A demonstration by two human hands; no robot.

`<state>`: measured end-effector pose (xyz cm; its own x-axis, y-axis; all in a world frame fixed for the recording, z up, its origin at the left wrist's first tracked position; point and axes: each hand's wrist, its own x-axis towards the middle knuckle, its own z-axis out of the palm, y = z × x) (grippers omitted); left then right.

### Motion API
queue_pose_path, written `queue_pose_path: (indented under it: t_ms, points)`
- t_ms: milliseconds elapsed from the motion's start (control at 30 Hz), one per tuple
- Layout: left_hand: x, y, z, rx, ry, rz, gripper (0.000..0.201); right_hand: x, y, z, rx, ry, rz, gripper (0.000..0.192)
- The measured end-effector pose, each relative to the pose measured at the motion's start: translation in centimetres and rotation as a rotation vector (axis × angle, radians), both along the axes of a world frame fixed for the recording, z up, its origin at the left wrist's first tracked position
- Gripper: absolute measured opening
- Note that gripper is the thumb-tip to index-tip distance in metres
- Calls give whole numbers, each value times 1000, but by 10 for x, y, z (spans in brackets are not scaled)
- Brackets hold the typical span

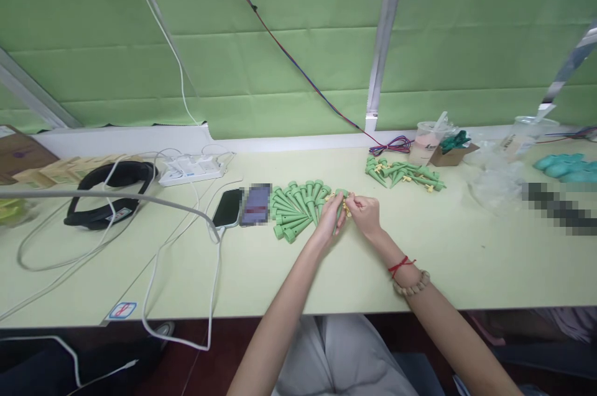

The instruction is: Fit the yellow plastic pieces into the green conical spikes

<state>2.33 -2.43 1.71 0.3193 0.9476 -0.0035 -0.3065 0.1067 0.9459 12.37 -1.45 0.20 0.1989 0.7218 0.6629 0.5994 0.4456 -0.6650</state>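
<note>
- Held over the pale green table (420,259), between left hand (330,217) and right hand (365,212): a green cone-shaped spike (341,204) with a small yellow fitting (346,203) at its upper end.
- Left hand closed round the spike's body, fingers curled over it so that only the top and a sliver of green show.
- Right hand pinched shut on the yellow fitting, fingertips meeting those of the left hand.
- Spike: matte mid-green plastic, tapering, ribbed collar at the wide end as on its neighbours; yellow piece tiny, shape hard to make out.
- Just left of the grip, touching or nearly touching the left hand: a fanned row of like green spikes (296,209), points toward the hands, without visible yellow parts.
- Beyond the grip, up and to the right, well apart: a loose pile of spikes with yellow fittings (403,173).
- Farther left of the fanned row: two phones (228,207), one screen blurred out.
- Far left of the grip: white power strip (191,169), black headband (112,194) and trailing cables.
- Right of the far pile: plastic cup (428,133), small cardboard box (451,153), clear bags; contents unclear.
- On the right wrist: red cord (401,265) and bead bracelet (413,286).
- Whether the fitting is seated in the spike or merely against it: cannot tell, fingers in the way.
- Right edge blurred out in part; teal items there cut off.
</note>
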Motion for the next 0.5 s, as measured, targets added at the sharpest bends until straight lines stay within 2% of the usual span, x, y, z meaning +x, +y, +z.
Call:
queue_pose_path:
  t_ms: [200, 433, 500]
  points:
    - [3, 1, -2, -12, 11, 22, 44, -1, 1, -3, -39, -3, 51, 44]
    - [-12, 8, -2, -162, 51, -211, 43, 2, 4, -8, -1, -152, 72, 43]
    - [-14, 9, 0, -152, 50, -196, 42, 1, 3, -9, -11, -124, 113, 44]
